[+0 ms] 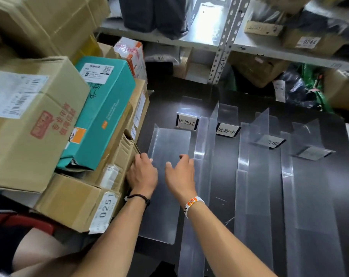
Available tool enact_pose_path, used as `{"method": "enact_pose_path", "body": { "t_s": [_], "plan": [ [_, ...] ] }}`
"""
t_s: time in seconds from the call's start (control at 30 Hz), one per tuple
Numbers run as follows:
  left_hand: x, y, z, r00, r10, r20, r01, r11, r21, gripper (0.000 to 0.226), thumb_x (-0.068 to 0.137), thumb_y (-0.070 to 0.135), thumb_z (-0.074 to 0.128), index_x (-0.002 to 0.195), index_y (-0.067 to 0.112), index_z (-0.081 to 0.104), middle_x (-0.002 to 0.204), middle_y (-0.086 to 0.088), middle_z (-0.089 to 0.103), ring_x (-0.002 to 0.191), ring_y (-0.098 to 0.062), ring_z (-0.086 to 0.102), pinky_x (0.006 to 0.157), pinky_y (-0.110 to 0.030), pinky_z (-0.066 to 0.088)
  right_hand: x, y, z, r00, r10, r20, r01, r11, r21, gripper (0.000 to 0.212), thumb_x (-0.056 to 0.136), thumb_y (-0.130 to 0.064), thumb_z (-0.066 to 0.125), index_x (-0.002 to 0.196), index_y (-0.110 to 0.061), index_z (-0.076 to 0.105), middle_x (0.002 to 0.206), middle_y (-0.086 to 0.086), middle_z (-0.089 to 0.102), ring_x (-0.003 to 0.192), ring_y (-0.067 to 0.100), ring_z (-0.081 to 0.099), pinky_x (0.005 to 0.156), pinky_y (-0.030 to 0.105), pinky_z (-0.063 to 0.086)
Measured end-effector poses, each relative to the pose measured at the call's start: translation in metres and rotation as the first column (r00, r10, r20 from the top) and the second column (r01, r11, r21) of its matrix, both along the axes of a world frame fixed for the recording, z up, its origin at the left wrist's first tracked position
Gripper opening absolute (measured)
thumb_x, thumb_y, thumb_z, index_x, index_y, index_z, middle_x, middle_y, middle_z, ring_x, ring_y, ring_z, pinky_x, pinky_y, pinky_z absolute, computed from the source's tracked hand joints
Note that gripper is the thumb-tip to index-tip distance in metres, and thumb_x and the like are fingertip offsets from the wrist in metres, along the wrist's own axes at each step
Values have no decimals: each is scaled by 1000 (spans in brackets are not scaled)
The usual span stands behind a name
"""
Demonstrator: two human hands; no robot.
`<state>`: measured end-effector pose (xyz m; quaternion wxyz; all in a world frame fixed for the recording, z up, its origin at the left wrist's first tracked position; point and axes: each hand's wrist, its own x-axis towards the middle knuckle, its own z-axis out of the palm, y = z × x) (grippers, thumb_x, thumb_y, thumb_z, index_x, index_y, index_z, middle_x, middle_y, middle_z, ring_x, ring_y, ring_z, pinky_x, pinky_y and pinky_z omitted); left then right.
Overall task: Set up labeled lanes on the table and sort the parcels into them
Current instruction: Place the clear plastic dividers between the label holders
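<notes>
**Hands at the first lane, parcels stacked to the left**

Two bare forearms reach in from the bottom edge. The left hand [142,172], with a dark cord bracelet [138,196] at the wrist, sits between a crushed cardboard box [119,156] and the left wall of the nearest clear divider [169,144]. Its fingers curl downward there, but whether they grip anything cannot be told. The right hand [179,174], wearing a beaded bracelet [193,204], hovers over the same divider with fingers spread and relaxed, holding nothing.

More clear dividers [259,136] stand side by side to the right on the dark table [163,96], forming lanes. Small label stands sit at their far ends: 待处理 [186,121], 处理中 [227,130], and two further ones too blurred to read.

The parcels are piled along the table's left side: a box stickered 0251 [75,198], a large brown box [29,120] and a teal box [105,112]. Beyond the table, a metal shelf [219,47] holds more packages.
</notes>
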<state>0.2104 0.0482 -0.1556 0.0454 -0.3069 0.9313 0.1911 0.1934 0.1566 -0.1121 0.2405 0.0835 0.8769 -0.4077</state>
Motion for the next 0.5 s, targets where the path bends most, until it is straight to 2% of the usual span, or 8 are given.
{"method": "enact_pose_path", "body": {
  "t_s": [0.07,0.17,0.23,0.3,0.37,0.4,0.43,0.5],
  "plan": [
    [-8,1,12,995,21,-96,-20,1000,14,21,108,17,46,114,2,59,119,-20,60,104,-45,63,74,-47,43,-4,0,14,986,37,-160,-32,999,38,60,103,-31,57,155,-10,34,153,7,35,143,26,34,115,37,34],
    [-27,1,39,973,74,-219,-62,996,60,22,108,16,47,116,-1,59,124,-21,59,106,-45,61,75,-46,41,-18,5,42,902,28,-432,20,994,107,63,98,-31,65,152,-14,38,147,4,37,136,23,37,115,34,32],
    [-40,5,64,951,134,-279,-103,987,121,23,108,17,47,117,-1,58,128,-21,58,111,-45,59,79,-47,42,-30,15,63,866,-40,-499,85,994,68,65,94,-35,69,150,-17,39,143,1,40,130,21,42,113,36,37],
    [-53,14,90,923,203,-326,-146,971,191,25,108,18,48,121,-1,59,132,-21,58,118,-45,57,87,-49,43,-43,29,81,926,-121,-358,102,992,-73,62,92,-42,71,145,-22,45,137,-2,51,124,17,53,105,39,47],
    [-66,26,115,890,248,-383,-163,957,241,26,108,19,49,123,0,59,132,-21,59,120,-43,56,90,-46,42,-51,44,99,975,-147,-169,103,964,-246,41,89,-45,71,123,-25,59,121,0,68,103,21,71,81,37,59],
    [-73,33,128,872,256,-418,-158,954,256,26,108,20,50,121,1,60,130,-21,61,119,-43,57,87,-45,42,-53,53,107,982,-145,-121,102,946,-307,24,92,-38,71,111,-27,63,111,3,74,89,24,76,66,33,58],
    [-80,41,138,856,250,-452,-140,955,263,24,107,21,51,118,2,61,127,-20,62,117,-42,57,84,-42,40,-54,63,115,984,-144,-108,94,924,-372,8,97,-29,68,104,-28,64,101,5,77,79,26,78,56,30,55],
    [-95,60,155,844,195,-499,-66,962,265,23,106,24,53,113,5,63,122,-18,65,113,-41,59,81,-37,37,-56,88,131,975,-146,-170,61,901,-429,10,102,-16,63,102,-26,65,90,7,77,69,28,78,52,33,54]
  ]
}}
